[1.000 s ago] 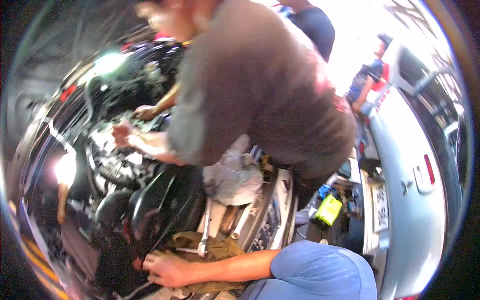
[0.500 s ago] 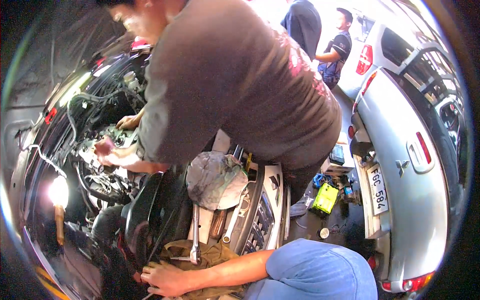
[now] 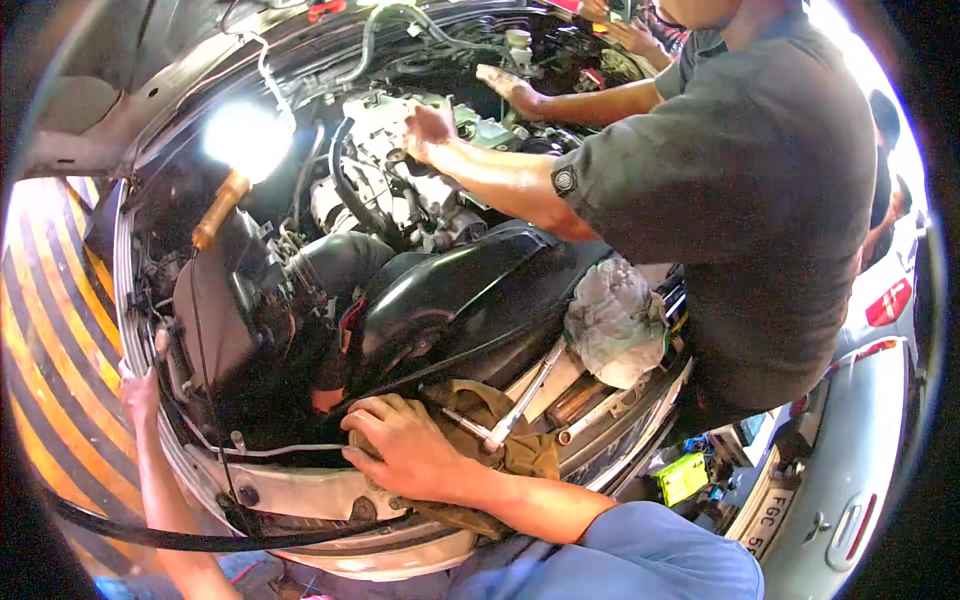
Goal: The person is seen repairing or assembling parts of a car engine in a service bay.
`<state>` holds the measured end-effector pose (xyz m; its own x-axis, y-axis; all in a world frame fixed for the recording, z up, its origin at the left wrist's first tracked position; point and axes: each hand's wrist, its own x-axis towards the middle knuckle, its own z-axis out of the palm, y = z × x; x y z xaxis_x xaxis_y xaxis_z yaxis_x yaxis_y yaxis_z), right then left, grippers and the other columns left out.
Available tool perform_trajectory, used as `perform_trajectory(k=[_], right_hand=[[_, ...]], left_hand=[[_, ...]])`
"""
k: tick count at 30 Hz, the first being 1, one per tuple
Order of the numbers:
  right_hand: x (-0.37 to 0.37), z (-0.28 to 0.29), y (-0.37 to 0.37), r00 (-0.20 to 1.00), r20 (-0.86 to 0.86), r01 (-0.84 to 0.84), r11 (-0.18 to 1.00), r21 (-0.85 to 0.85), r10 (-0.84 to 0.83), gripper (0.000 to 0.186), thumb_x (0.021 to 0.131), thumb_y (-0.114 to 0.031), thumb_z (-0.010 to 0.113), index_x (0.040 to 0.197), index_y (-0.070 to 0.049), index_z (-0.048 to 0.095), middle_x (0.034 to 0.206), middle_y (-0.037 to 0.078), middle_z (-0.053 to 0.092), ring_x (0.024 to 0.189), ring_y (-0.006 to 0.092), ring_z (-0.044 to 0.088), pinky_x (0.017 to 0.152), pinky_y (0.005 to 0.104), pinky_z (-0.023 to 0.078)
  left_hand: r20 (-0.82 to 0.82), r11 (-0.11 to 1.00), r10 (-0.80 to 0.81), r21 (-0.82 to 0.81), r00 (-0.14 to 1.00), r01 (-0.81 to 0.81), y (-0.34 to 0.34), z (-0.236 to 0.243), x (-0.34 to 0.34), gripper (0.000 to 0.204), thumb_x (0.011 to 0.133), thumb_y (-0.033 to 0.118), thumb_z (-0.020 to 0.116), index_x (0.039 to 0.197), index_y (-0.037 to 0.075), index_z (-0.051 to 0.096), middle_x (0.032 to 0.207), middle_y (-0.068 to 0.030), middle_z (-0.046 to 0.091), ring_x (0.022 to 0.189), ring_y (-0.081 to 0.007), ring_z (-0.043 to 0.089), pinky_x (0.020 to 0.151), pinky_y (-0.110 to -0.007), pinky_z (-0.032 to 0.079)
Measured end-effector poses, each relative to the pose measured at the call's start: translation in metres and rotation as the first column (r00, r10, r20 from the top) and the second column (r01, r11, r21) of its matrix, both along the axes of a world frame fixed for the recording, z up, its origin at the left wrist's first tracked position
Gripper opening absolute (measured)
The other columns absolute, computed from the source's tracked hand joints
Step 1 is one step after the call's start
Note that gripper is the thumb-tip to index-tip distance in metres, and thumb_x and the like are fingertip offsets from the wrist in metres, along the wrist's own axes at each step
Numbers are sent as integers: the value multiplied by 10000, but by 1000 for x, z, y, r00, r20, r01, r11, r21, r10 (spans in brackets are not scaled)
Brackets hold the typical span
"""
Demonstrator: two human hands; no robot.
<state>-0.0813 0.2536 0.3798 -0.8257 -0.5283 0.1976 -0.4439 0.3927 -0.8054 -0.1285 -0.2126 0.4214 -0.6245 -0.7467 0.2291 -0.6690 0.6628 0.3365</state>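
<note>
My right hand [image 3: 405, 445] rests palm down on the car's front panel [image 3: 300, 490], its fingers bent and slightly apart, with no tool in it. Beside it a brown rag [image 3: 532, 458] lies under the head of a long ratchet wrench [image 3: 527, 398]. A wooden-handled tool [image 3: 577, 403] and a spanner [image 3: 592, 420] lie just right of the ratchet. At the far left, my left hand [image 3: 142, 392] touches the fender edge, one finger stretched up; the rest of its fingers are partly hidden. The engine [image 3: 390, 190] sits exposed farther back in the bay.
A co-worker [image 3: 730, 170] leans in from the right, one hand over the engine. A lit bulb lamp [image 3: 245, 140] hangs over the bay. A crumpled pale cloth [image 3: 618, 322] lies beyond the tools. A loose black rubber strip [image 3: 230, 541] crosses the front; a silver vehicle [image 3: 850, 490] stands at right.
My view has swung left, so the bay and tools appear farther right. My left hand has come into view. The co-worker's far hand has lifted off the engine; my right hand stays at the front panel.
</note>
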Motion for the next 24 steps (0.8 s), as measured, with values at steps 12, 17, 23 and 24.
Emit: perform_trajectory(k=[12, 17, 23, 24], right_hand=[[1, 3, 1, 999, 8, -48, 998, -42, 49, 320, 885, -286, 659, 1105, -58, 616, 1215, 114, 578, 1179, 312, 519, 993, 447, 402], [0, 1, 2, 999, 15, -45, 998, -43, 45, 320, 895, -279, 646, 1114, -49, 606, 1217, 120, 572, 1180, 318, 519, 989, 457, 396], [1, 3, 3, 999, -5, -44, 995, -87, 44, 326, 894, -272, 645, 1126, -47, 599, 1232, 125, 566, 1179, 325, 520, 998, 457, 393], [1, 3, 3, 999, -9, -42, 995, -86, 42, 324, 892, -265, 648, 1127, -47, 599, 1235, 126, 566, 1179, 326, 521, 1001, 458, 392]], left_hand=[[-55, 980, -45, -195, 997, 34, -79, -39, 14, 609, 859, 277, 650, 1381, 62, 422, 1218, -239, 616, 1124, -408, 598, 944, -470, 469], [-104, 979, -118, -180, 988, 98, -82, -47, 8, 552, 863, 264, 638, 1345, 84, 438, 1129, -215, 662, 1026, -388, 652, 882, -472, 494], [-73, 993, -61, -102, 995, 53, -102, -45, 9, 647, 855, 179, 650, 1430, 54, 380, 1302, -246, 577, 1177, -385, 584, 996, -447, 452], [-62, 995, -58, -82, 996, 52, -101, -47, 8, 649, 854, 188, 651, 1431, 60, 383, 1308, -241, 575, 1178, -378, 585, 997, -445, 451]])
